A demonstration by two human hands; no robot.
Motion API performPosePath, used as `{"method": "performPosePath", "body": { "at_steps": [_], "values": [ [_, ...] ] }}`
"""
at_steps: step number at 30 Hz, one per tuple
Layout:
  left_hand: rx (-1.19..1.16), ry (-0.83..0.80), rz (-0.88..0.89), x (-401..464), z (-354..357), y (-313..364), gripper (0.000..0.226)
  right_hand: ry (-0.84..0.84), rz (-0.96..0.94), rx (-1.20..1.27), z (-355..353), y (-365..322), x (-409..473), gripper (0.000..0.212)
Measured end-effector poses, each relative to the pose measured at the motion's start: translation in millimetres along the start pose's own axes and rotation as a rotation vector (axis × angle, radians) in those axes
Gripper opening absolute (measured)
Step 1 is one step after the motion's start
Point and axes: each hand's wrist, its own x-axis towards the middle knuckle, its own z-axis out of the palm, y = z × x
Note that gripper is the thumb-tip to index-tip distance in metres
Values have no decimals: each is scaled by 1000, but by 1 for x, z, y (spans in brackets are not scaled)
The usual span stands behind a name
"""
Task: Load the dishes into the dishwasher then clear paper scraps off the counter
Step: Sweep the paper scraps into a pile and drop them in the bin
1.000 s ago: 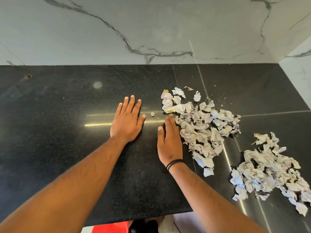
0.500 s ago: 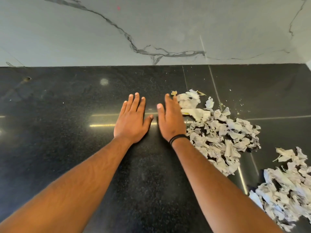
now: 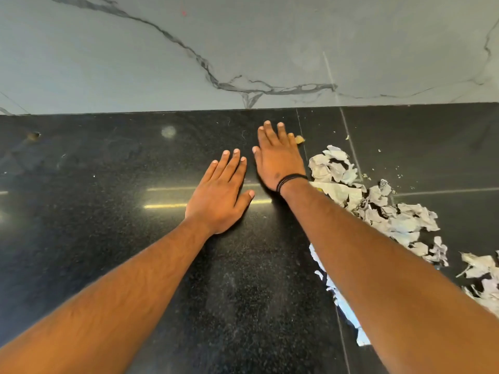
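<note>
Paper scraps [image 3: 378, 209] heaped on black surface [image 3: 108, 238] right of both hands, second heap [image 3: 483, 276] at right edge, left hand [image 3: 218, 195] flat, fingers straight, right hand [image 3: 278, 160] flat, fingers extended, holding nothing, black wristband [image 3: 290, 180], marble wall [image 3: 162, 63] behind.

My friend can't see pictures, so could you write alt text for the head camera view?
Two bare hands lie flat, fingers straight, on a black stone counter: the left hand nearer, the right hand, with a black wristband, reaching toward the marbled wall. A pile of torn paper scraps lies just right of the right arm, with more scraps at the right edge.
</note>
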Motion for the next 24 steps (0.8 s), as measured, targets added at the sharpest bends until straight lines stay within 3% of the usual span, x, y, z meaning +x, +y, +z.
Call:
{"method": "performPosePath", "body": {
  "at_steps": [7, 11, 15, 24],
  "values": [
    [22, 1, 0, 0, 2, -1, 75, 17, 367, -135, -15, 60, 0, 59],
    [23, 5, -1, 1, 2, -1, 76, 81, 222, -101, -20, 21, 8, 59],
    [-12, -2, -9, 1, 1, -1, 77, -53, 8, -24, -6, -25, 27, 62],
    [2, 1, -11, 0, 2, -2, 77, -12, 207, -60, -14, 25, 39, 63]
  ]
}}
